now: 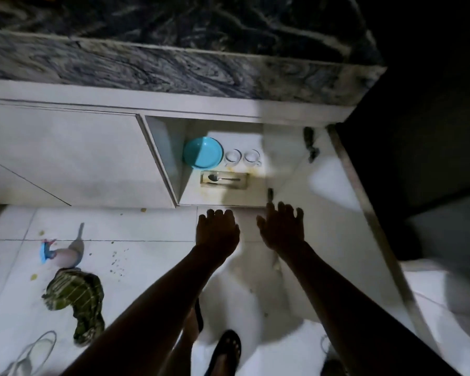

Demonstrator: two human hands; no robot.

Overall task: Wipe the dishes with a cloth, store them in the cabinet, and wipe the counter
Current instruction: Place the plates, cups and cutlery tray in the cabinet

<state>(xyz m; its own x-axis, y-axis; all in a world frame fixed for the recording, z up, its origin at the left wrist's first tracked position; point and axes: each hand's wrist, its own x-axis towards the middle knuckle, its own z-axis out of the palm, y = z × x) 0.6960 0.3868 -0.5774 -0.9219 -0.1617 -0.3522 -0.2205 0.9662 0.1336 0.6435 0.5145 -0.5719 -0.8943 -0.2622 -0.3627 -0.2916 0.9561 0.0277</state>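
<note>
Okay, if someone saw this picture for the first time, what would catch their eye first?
Probably the turquoise plate at the back of the open cabinet under the marble counter, beside two white cups with a spoon in a tray in front. Next, the left hand and right hand, both empty, reach toward it; a green striped cloth lies on the floor at left.

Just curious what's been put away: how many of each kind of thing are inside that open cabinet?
Plates: 1, the blue plate
Cups: 2, left cup and right cup
Trays: 1, the tray
Spoons: 1, the spoon, lying in the tray
Total: 5
</note>
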